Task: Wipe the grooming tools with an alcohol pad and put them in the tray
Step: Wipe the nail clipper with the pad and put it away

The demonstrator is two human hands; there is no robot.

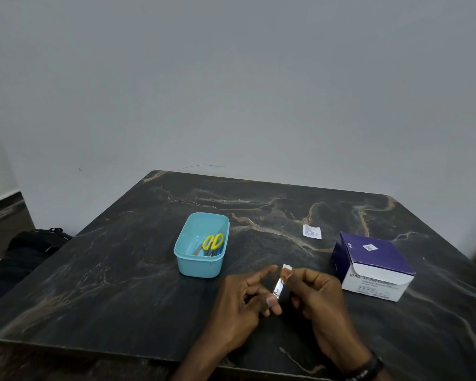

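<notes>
Small metal grooming tool [277,288] held low over the tabletop [121,270], just in front of the blue tray [184,253]. Left hand [242,303] pinching its lower end between thumb and curled fingers, index finger stretched out toward the tray. Right hand [313,292] with fingers curled, pinching a white alcohol pad [287,268] against the tool's upper end. Long axis close to upright, tilted slightly, upper end leaning away and to the right. Exact kind of tool too small to tell.

Likely light, stiff and slick, more so once wet with alcohol; best gripped firmly at the lower end while the pad slides along the shaft. Pad soft, thin, damp; easily bunched or dropped.

Yellow-handled scissors [212,242] already in the tray, handles up against the far right wall, with another flat metal piece beside them. Alcohol swab box [374,266] at right, a torn wrapper [311,231] beyond it.
</notes>
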